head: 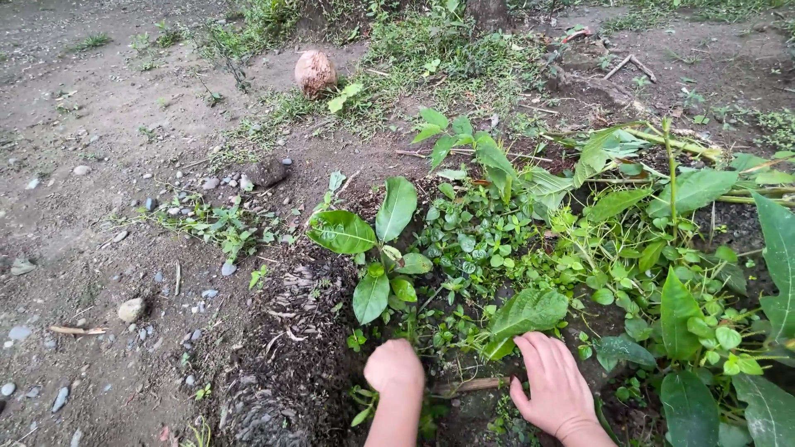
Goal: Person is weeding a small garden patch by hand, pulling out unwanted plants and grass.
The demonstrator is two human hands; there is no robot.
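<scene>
Two hands, left hand (395, 365) and right hand (553, 382), among leafy weeds (489, 240).

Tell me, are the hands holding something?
Cannot tell for the left hand: a closed fist among low weeds. The right hand lies flat on the plants, holding nothing.

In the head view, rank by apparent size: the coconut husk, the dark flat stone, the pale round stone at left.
1. Coconut husk, largest despite lying farthest.
2. Dark flat stone.
3. Pale round stone, smallest though nearest.
</scene>
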